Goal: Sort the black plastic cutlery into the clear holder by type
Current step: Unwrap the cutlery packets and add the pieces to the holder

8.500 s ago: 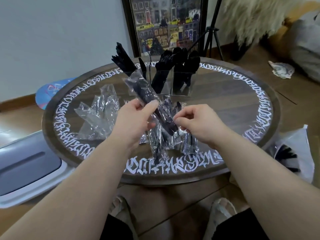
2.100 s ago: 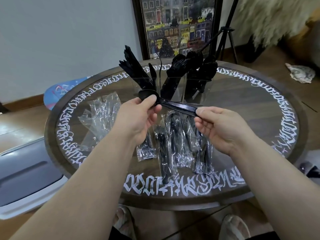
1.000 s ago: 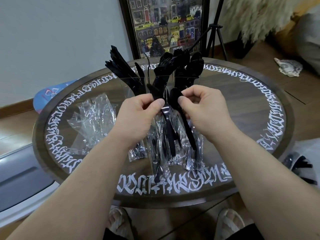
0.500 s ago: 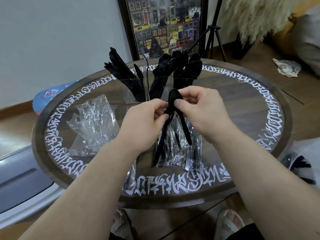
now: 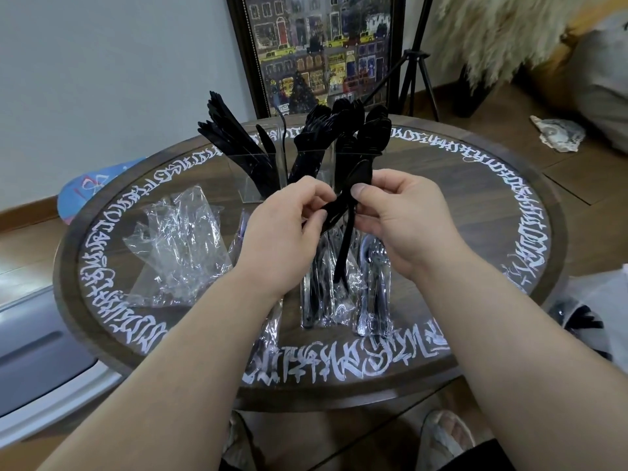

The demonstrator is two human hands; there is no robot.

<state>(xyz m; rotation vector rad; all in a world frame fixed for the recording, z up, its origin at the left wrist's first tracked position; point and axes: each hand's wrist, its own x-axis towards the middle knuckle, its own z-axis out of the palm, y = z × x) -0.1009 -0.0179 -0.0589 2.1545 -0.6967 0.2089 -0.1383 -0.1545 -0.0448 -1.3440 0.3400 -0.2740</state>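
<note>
A clear holder [image 5: 253,185] stands at the back of the round table, with black knives [image 5: 231,137] in its left compartment, forks [image 5: 316,130] in the middle one and spoons [image 5: 373,130] in the right one. My right hand [image 5: 404,212] pinches a black spoon [image 5: 346,239] by its neck, bowl up and handle hanging down. My left hand [image 5: 282,226] grips another black cutlery piece [image 5: 328,215] that crosses the spoon; its type is hidden. Several wrapped cutlery packs [image 5: 372,294] lie on the table under my hands.
A heap of empty clear wrappers [image 5: 176,246] lies on the table's left. The table [image 5: 475,205] has a rim of white lettering. A framed picture [image 5: 319,49] and a tripod [image 5: 418,62] stand behind it. A bag with more cutlery [image 5: 598,321] sits on the floor at right.
Both hands pulled cutlery out of a wrapper, then drew the pieces apart. In the last half second the spoon's bowl rose slightly toward the holder.
</note>
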